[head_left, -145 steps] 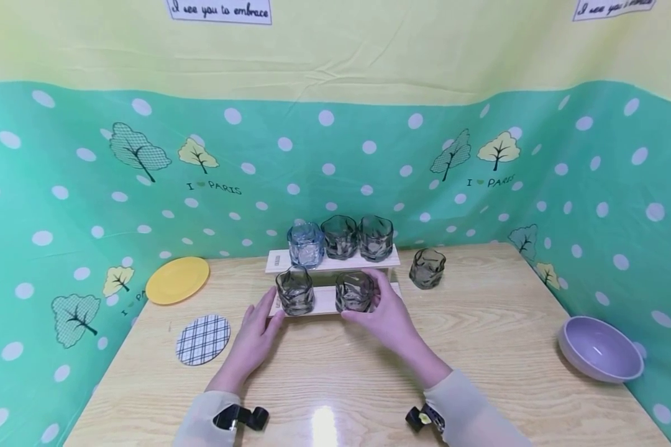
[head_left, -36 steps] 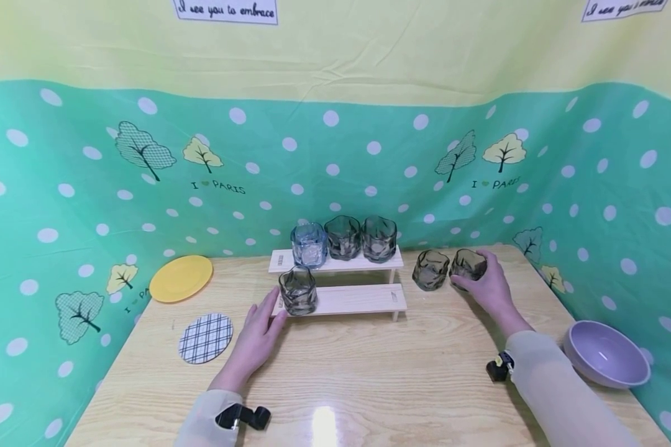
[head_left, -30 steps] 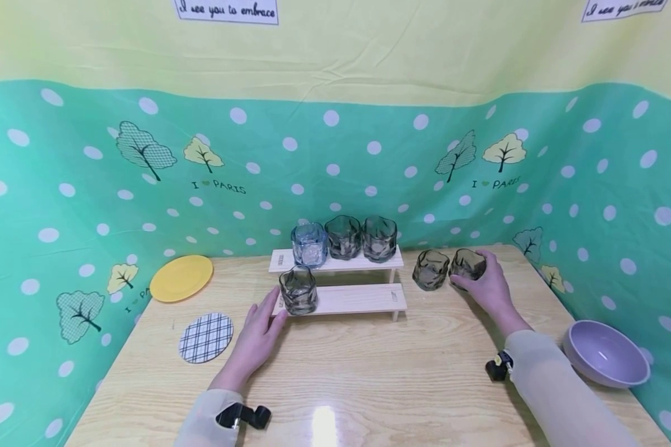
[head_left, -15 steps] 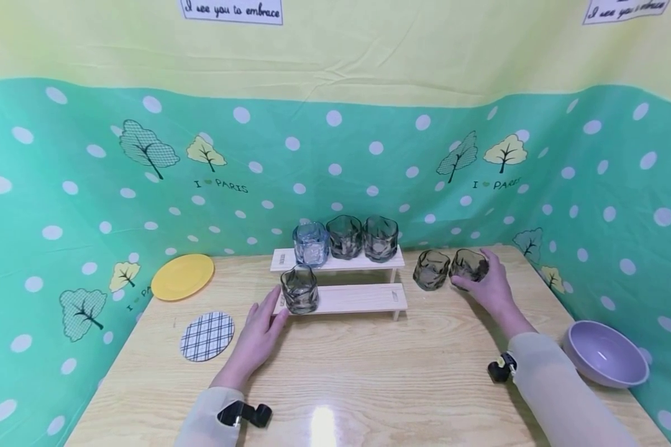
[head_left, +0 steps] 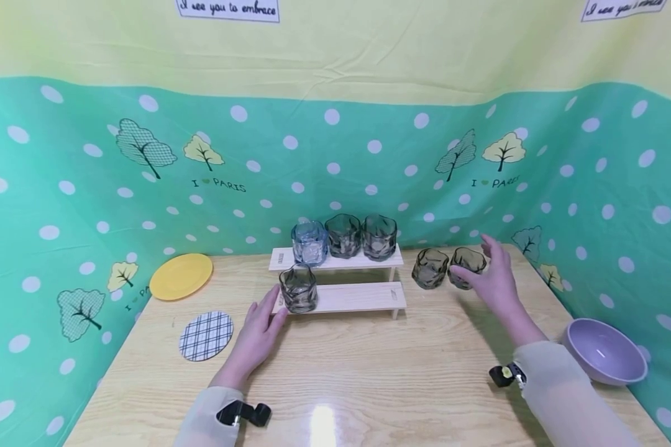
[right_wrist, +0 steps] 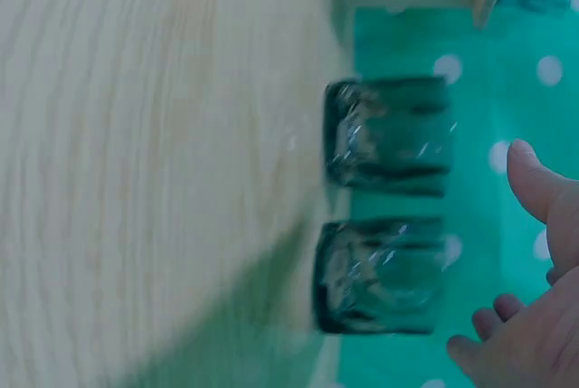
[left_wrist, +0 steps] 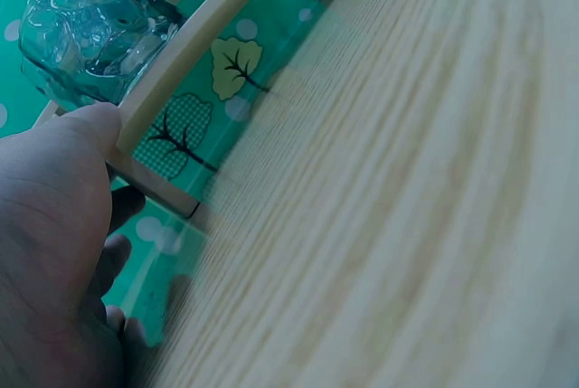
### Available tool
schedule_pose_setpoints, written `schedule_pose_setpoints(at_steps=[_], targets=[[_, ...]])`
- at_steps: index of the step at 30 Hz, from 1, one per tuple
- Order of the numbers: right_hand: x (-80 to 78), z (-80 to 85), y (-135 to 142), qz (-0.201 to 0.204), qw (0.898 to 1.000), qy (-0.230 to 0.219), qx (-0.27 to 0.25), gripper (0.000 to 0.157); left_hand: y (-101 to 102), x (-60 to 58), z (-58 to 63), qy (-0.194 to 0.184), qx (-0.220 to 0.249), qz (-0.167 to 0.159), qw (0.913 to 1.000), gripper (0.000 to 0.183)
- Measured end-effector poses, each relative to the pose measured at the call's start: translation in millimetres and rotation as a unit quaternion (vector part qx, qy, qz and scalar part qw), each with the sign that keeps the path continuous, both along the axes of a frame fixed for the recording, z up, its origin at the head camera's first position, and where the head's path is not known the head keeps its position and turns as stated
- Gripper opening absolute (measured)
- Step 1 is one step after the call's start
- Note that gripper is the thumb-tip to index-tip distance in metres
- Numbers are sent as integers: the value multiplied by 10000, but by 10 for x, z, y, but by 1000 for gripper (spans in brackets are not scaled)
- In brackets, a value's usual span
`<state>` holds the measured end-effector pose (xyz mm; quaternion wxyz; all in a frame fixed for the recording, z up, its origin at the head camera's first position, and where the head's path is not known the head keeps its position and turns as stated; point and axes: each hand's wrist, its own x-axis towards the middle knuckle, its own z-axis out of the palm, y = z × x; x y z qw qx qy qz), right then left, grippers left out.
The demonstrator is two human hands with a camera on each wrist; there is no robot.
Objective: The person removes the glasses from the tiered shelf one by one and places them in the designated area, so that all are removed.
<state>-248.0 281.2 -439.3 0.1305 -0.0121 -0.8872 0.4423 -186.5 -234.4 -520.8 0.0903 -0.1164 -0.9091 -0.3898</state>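
Head view, right hand (head_left: pixel 496 279): released, spread
Rightmost smoked-glass tumbler (head_left: pixel 470 261): upright on wood-grain table (head_left: pixel 369 372), just beside matching tumbler (head_left: pixel 429 269)
Left hand (head_left: pixel 256 334): relaxed, touching lower wooden shelf (head_left: pixel 360 298) at its left end

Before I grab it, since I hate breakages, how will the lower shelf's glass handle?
The lower-shelf glass looks chunky, so probably heavyish for its size. Its glossy sides may slip, and could chip. Squat and upright, it seems unlikely to tip.
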Motion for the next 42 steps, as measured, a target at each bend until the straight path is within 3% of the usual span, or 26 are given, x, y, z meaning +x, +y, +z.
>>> schedule_pose_setpoints(at_steps=[6, 16, 26, 32, 42], targets=[[152, 153, -197, 274, 9991, 285, -167, 112, -1, -1, 8, -14, 2, 2, 10000, 66], [322, 275, -588, 728, 9960, 379, -341, 110, 2, 0, 5, -28, -2, -32, 10000, 66], [397, 264, -1017, 1269, 9902, 388, -445, 104, 3, 3, 2, -4, 5, -41, 10000, 67], [419, 243, -1313, 1641, 9831, 219, -781, 105, 1, 6, -1, -23, 19, -60, 10000, 67], [394, 108, -1857, 2160, 9697, 33, -1145, 103, -2, 13, -1, -38, 57, -46, 10000, 67]])
